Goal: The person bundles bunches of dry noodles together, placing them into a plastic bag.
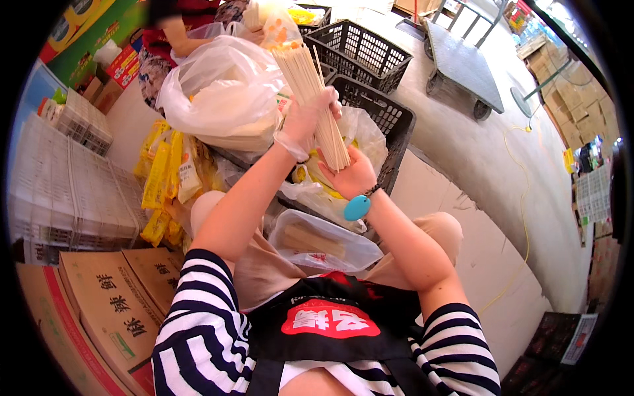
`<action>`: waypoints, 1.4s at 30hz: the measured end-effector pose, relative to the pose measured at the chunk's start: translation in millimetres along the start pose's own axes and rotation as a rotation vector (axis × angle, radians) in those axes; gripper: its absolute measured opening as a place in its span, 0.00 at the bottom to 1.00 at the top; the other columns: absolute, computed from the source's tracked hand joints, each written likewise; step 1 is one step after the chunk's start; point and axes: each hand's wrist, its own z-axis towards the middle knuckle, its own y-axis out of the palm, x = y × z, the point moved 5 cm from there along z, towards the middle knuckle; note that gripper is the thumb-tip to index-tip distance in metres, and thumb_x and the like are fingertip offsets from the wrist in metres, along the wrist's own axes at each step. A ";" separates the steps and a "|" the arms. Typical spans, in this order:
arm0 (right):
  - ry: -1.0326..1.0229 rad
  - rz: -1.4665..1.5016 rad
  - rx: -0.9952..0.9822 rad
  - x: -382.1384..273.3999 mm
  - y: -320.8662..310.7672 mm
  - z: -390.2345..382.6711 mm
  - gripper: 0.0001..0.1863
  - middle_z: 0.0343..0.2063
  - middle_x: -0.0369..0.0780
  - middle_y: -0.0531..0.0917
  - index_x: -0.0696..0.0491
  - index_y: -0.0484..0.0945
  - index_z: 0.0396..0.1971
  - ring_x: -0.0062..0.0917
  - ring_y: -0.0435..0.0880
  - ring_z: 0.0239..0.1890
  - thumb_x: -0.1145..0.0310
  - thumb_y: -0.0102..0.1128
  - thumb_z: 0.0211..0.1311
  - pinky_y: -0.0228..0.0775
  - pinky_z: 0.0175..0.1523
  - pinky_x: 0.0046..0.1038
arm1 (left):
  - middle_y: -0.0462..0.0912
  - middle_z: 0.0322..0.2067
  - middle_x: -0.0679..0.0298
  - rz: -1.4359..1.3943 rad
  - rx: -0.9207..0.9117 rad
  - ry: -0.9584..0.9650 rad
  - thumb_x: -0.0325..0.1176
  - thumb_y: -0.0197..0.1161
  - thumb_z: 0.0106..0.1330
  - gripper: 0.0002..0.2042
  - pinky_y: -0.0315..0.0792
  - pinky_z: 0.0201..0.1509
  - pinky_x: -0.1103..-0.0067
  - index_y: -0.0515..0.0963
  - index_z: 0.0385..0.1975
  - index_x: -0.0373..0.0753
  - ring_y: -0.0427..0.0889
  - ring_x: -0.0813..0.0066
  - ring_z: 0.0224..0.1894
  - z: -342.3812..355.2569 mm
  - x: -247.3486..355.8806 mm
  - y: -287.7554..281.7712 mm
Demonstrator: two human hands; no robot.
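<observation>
A bundle of long, straight, pale dried noodles (304, 76) slants between my two hands, above a black crate. My left hand (307, 119), in a thin clear plastic glove, is closed around the middle of the bundle. The lower end rests against the palm of my right hand (354, 173), whose fingers are partly hidden behind it. Below my wrists, a translucent plastic tub (360, 254) between my legs holds a few pale sticks. To the left of the bundle, a large white plastic bag (218, 79) bulges open with more pale contents.
Black crates (403, 125) stand ahead, one with yellow-printed bags inside. Yellow packets (158, 175) hang at the left, near white crates (66, 191) and cardboard boxes (105, 303). Another person's arm (177, 36) reaches in at the top. A flat cart (465, 66) stands far right.
</observation>
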 end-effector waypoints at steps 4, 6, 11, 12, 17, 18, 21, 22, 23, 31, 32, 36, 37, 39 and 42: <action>0.044 -0.595 -0.028 -39.3 8.9 -12.3 0.29 0.47 0.42 0.75 0.57 0.67 0.53 0.27 0.74 0.49 0.49 0.47 0.63 0.66 0.53 0.29 | 0.73 0.21 0.72 -0.173 -0.061 -0.162 0.42 0.57 0.63 0.11 0.72 0.32 0.79 0.70 0.25 0.44 0.74 0.77 0.24 2.4 -10.9 -12.9; -0.034 -0.882 -0.063 -46.8 19.1 -18.0 0.28 0.45 0.41 0.77 0.58 0.69 0.50 0.24 0.75 0.47 0.49 0.51 0.61 0.66 0.51 0.25 | 0.73 0.21 0.72 -0.205 -0.060 -0.275 0.41 0.57 0.63 0.10 0.72 0.32 0.79 0.70 0.25 0.44 0.74 0.77 0.24 -7.8 -11.4 -6.0; -0.028 -1.311 -0.243 -11.2 44.9 -44.9 0.15 0.30 0.38 0.80 0.58 0.73 0.38 0.21 0.79 0.33 0.62 0.59 0.57 0.70 0.41 0.23 | 0.73 0.23 0.70 -0.150 -0.053 -0.361 0.39 0.60 0.60 0.08 0.71 0.34 0.81 0.71 0.27 0.43 0.73 0.80 0.27 -34.5 -42.6 4.1; 0.016 -1.319 -0.224 -5.6 40.7 -47.7 0.14 0.28 0.39 0.80 0.58 0.72 0.39 0.22 0.79 0.31 0.65 0.60 0.57 0.71 0.41 0.24 | 0.73 0.23 0.69 -0.080 -0.059 -0.337 0.39 0.60 0.60 0.08 0.71 0.34 0.81 0.71 0.27 0.43 0.73 0.80 0.27 -41.4 -38.8 7.9; -0.068 -1.115 -0.155 14.8 40.1 -66.6 0.09 0.23 0.37 0.79 0.57 0.73 0.33 0.18 0.78 0.24 0.69 0.59 0.55 0.71 0.29 0.21 | 0.76 0.27 0.67 0.050 -0.181 -0.269 0.41 0.61 0.60 0.11 0.73 0.38 0.79 0.73 0.34 0.41 0.76 0.78 0.32 -65.9 -31.7 3.8; -0.082 -1.102 -0.130 16.7 35.2 -75.4 0.09 0.23 0.36 0.78 0.57 0.73 0.33 0.18 0.77 0.23 0.69 0.58 0.56 0.70 0.29 0.21 | 0.76 0.28 0.67 0.034 -0.223 -0.256 0.42 0.61 0.60 0.12 0.73 0.39 0.79 0.73 0.35 0.41 0.76 0.77 0.33 -73.7 -28.7 8.2; 0.029 -1.218 -0.130 11.9 24.6 -102.6 0.09 0.21 0.34 0.76 0.57 0.73 0.33 0.16 0.75 0.21 0.67 0.57 0.57 0.69 0.27 0.21 | 0.77 0.42 0.62 0.051 -0.464 -0.220 0.46 0.59 0.62 0.20 0.69 0.52 0.77 0.72 0.46 0.39 0.76 0.73 0.46 -97.3 -37.8 -0.1; 0.068 -1.281 -0.116 5.8 25.5 -115.3 0.09 0.20 0.34 0.75 0.57 0.73 0.33 0.16 0.74 0.20 0.67 0.56 0.58 0.69 0.27 0.21 | 0.77 0.45 0.62 0.034 -0.540 -0.289 0.46 0.59 0.62 0.21 0.68 0.54 0.76 0.72 0.48 0.39 0.75 0.71 0.48 -105.0 -44.3 -6.6; 0.138 -1.397 -0.104 -3.3 21.7 -126.2 0.09 0.19 0.33 0.74 0.57 0.72 0.33 0.16 0.73 0.19 0.68 0.55 0.57 0.68 0.27 0.21 | 0.76 0.47 0.62 0.309 -0.557 -0.367 0.46 0.59 0.61 0.24 0.67 0.56 0.74 0.70 0.52 0.37 0.75 0.70 0.49 -110.1 -45.3 -15.7; 0.817 -1.995 0.122 -34.1 -12.0 -172.7 0.08 0.14 0.35 0.76 0.58 0.71 0.24 0.17 0.76 0.17 0.68 0.55 0.52 0.69 0.26 0.21 | 0.78 0.42 0.50 1.661 -0.931 -0.243 0.43 0.63 0.54 0.28 0.68 0.53 0.68 0.69 0.52 0.33 0.76 0.58 0.48 -221.1 -70.4 -76.9; 0.896 -2.053 0.101 -30.0 -19.4 -169.1 0.08 0.15 0.35 0.77 0.58 0.72 0.24 0.18 0.76 0.17 0.67 0.56 0.51 0.70 0.26 0.21 | 0.79 0.40 0.51 1.742 -1.006 -0.183 0.42 0.64 0.53 0.27 0.69 0.51 0.66 0.70 0.51 0.33 0.77 0.58 0.46 -232.3 -91.4 -84.2; 1.109 -2.443 -0.191 11.7 -51.5 -124.4 0.11 0.16 0.37 0.81 0.55 0.78 0.19 0.21 0.80 0.19 0.62 0.57 0.46 0.72 0.28 0.25 | 0.82 0.27 0.59 2.040 -1.199 -0.097 0.32 0.60 0.52 0.14 0.70 0.43 0.75 0.76 0.40 0.38 0.82 0.66 0.33 -266.5 -128.9 -92.9; 1.119 -2.459 -0.187 24.8 -59.7 -113.1 0.13 0.16 0.37 0.81 0.54 0.79 0.16 0.23 0.80 0.20 0.60 0.56 0.45 0.73 0.29 0.26 | 0.82 0.22 0.63 2.027 -1.282 -0.099 0.30 0.57 0.52 0.08 0.71 0.38 0.76 0.79 0.32 0.41 0.82 0.67 0.28 -269.3 -121.1 -85.6; 1.103 -2.549 -0.199 49.8 -88.4 -90.3 0.14 0.16 0.37 0.82 0.53 0.81 0.15 0.25 0.81 0.20 0.58 0.57 0.45 0.73 0.31 0.28 | 0.82 0.22 0.63 2.015 -1.329 -0.113 0.30 0.57 0.52 0.06 0.71 0.34 0.75 0.80 0.27 0.41 0.81 0.68 0.28 -278.1 -122.8 -83.3; 1.005 -2.743 -0.132 90.3 -124.3 -59.1 0.22 0.27 0.49 0.83 0.56 0.83 0.26 0.36 0.83 0.33 0.51 0.56 0.42 0.74 0.41 0.33 | 0.82 0.23 0.66 1.985 -1.393 -0.136 0.31 0.58 0.52 0.05 0.70 0.28 0.74 0.82 0.22 0.43 0.81 0.71 0.29 -288.5 -117.7 -86.3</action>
